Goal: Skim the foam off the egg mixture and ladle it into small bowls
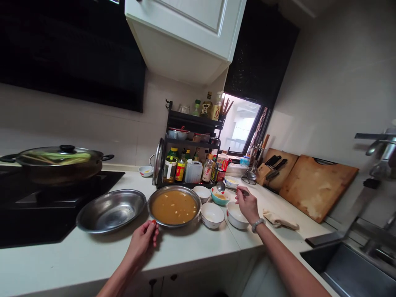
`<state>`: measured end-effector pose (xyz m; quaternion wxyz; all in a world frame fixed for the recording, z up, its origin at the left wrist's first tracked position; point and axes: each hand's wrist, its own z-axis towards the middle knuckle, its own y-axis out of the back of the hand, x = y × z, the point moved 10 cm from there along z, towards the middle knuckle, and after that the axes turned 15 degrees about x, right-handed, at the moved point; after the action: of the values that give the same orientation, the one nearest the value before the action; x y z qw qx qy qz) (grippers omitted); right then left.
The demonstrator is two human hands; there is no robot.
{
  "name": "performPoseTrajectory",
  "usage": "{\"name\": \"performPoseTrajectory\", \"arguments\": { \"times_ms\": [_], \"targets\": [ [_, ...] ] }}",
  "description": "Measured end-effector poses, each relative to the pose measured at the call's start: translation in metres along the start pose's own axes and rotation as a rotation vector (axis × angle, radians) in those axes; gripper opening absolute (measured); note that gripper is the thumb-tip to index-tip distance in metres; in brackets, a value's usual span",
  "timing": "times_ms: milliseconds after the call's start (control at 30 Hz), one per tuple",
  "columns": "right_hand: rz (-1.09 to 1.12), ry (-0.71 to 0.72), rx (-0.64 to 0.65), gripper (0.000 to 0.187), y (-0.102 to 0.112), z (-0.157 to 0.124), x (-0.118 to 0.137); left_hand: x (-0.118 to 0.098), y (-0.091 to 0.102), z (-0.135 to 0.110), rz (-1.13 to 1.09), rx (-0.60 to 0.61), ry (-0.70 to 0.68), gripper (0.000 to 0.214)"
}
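A round metal basin on the counter holds brown liquid with pale bits floating in it. My left hand is closed at its near left rim, thumb against the edge. In my right hand is the handle of a small metal ladle. The ladle's head hangs over a teal bowl that has some yellowish food inside. White bowls stand between the basin and my right hand, with another small white bowl behind them.
A metal basin sits left of the liquid, beside a lidded pan on the black stove. Behind are a black rack with bottles, a knife block and cutting boards. A cloth and sink lie right.
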<state>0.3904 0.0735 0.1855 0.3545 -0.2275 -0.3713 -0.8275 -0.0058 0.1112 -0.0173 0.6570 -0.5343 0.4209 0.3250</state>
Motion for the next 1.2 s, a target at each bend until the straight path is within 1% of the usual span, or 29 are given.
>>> {"name": "performPoseTrajectory", "arguments": {
  "times_ms": [67,133,300,400,500,667,733,833,1000,1200],
  "targets": [
    [0.011,-0.066,-0.016,0.038,0.005,0.006,-0.024,-0.001,-0.001,-0.002,0.001,-0.003,0.009,0.046],
    [0.026,-0.093,-0.017,0.035,0.005,0.008,-0.041,-0.002,-0.002,-0.003,-0.007,-0.007,0.013,0.045],
    [0.107,-0.15,0.0,0.023,-0.007,0.009,-0.065,0.002,0.0,-0.004,-0.046,-0.028,0.046,0.045],
    [0.181,-0.207,-0.021,0.019,-0.015,0.01,-0.078,0.005,0.001,-0.005,-0.067,-0.04,0.068,0.045],
    [0.263,-0.289,-0.109,0.02,-0.014,0.01,-0.094,0.003,0.001,-0.007,-0.061,-0.059,0.08,0.044],
    [0.394,-0.409,-0.305,0.022,0.0,0.005,-0.119,-0.003,-0.004,-0.011,-0.056,-0.075,0.085,0.04],
    [0.438,-0.422,-0.347,0.023,0.006,0.002,-0.122,-0.005,-0.006,-0.012,-0.054,-0.078,0.092,0.04],
    [0.48,-0.417,-0.371,0.023,0.014,0.0,-0.12,-0.006,-0.006,-0.012,-0.044,-0.08,0.097,0.04],
    [0.511,-0.404,-0.379,0.023,0.026,-0.003,-0.112,0.0,-0.003,-0.01,-0.076,-0.073,0.108,0.045],
    [0.534,-0.384,-0.373,0.026,0.033,-0.004,-0.096,0.003,-0.001,-0.009,-0.088,-0.057,0.108,0.048]
  ]
}}
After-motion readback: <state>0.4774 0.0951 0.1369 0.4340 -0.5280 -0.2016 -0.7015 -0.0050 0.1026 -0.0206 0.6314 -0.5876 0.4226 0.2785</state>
